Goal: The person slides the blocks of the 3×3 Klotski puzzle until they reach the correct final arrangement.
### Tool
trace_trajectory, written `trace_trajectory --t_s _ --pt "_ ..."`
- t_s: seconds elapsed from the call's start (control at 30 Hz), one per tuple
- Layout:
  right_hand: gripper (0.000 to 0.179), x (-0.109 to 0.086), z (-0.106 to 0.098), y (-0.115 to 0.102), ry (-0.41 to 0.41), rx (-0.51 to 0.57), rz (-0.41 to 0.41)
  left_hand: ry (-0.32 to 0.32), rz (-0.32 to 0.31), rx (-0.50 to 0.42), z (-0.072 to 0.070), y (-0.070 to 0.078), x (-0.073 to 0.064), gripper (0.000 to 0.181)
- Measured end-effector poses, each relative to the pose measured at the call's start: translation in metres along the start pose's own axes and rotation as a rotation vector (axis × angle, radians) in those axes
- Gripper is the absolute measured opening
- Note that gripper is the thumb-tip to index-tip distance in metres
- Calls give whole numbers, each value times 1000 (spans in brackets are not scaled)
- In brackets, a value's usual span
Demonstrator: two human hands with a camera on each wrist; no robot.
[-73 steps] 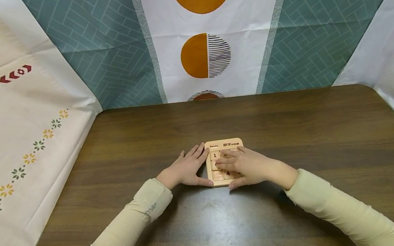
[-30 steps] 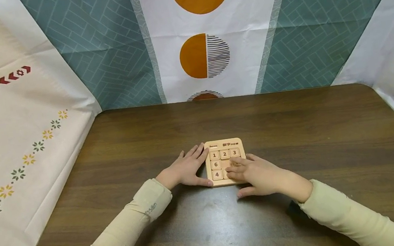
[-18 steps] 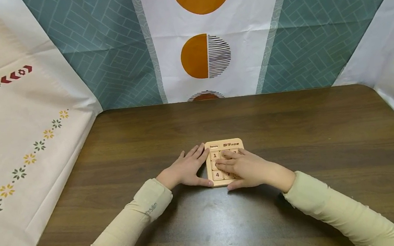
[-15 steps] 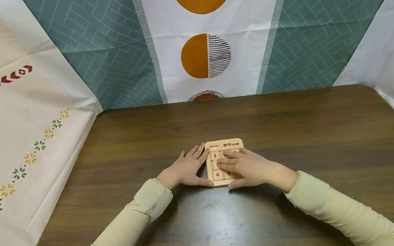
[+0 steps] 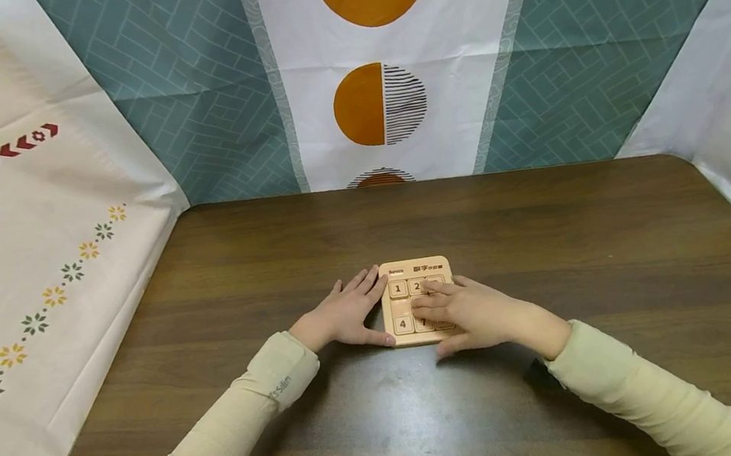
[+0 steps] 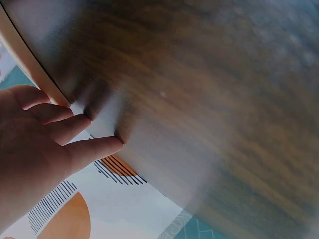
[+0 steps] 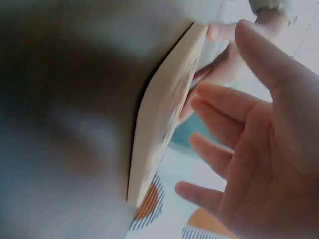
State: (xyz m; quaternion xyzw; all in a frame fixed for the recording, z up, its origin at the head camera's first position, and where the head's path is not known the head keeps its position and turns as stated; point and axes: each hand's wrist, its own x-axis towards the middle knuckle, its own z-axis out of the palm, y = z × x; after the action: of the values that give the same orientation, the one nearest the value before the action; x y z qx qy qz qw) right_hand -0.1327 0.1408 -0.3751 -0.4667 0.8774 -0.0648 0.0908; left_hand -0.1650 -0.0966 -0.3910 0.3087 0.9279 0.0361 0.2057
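A light wooden number sliding puzzle (image 5: pixel 412 263) lies flat on the table in the head view, with square tiles marked 1, 2, 4 and 7 showing. My left hand (image 5: pixel 345 315) rests along its left side, fingers spread and the thumb at the near left corner. Over its right part reaches my right hand (image 5: pixel 480 311), fingers extended with the tips on the middle row. They hide the tiles beneath; the left slot of that row shows bare wood. In the right wrist view the right hand (image 7: pixel 259 134) has loosely bent fingers beside the puzzle's edge (image 7: pixel 154 119).
The dark wooden table (image 5: pixel 271 248) surrounds the puzzle. Behind it hangs a patterned cloth (image 5: pixel 377 49), and at the left a cream cloth (image 5: pixel 46 224) with flower prints drapes along the table's side.
My right hand has drawn back to the right over the puzzle. The tile 6 has left the left slot of the middle row, and the 4 has come into the near left slot. The left hand stays put.
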Motion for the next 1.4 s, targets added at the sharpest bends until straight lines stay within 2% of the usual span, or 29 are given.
trace_trajectory --t_s 0.1,0.2,0.4,0.53,0.7,1.0,1.4 --pt "66 1 3 -7 -15 -5 -75 0 2 3 1 0 0 104" --pt "65 4 4 -9 -30 -26 -100 2 0 2 1 0 1 104" --pt "63 14 3 -1 -44 -19 -43 -4 -3 -4 1 0 1 104" --pt "62 18 1 4 -23 9 -20 -7 -3 -5 1 0 1 104" --pt "62 14 -1 3 -8 20 -28 -15 -8 -5 0 1 1 104" --pt "55 -8 -1 -5 13 -14 -36 -2 -6 4 1 0 0 105" --pt "61 3 7 -16 16 -35 -56 7 4 1 1 -1 1 105"
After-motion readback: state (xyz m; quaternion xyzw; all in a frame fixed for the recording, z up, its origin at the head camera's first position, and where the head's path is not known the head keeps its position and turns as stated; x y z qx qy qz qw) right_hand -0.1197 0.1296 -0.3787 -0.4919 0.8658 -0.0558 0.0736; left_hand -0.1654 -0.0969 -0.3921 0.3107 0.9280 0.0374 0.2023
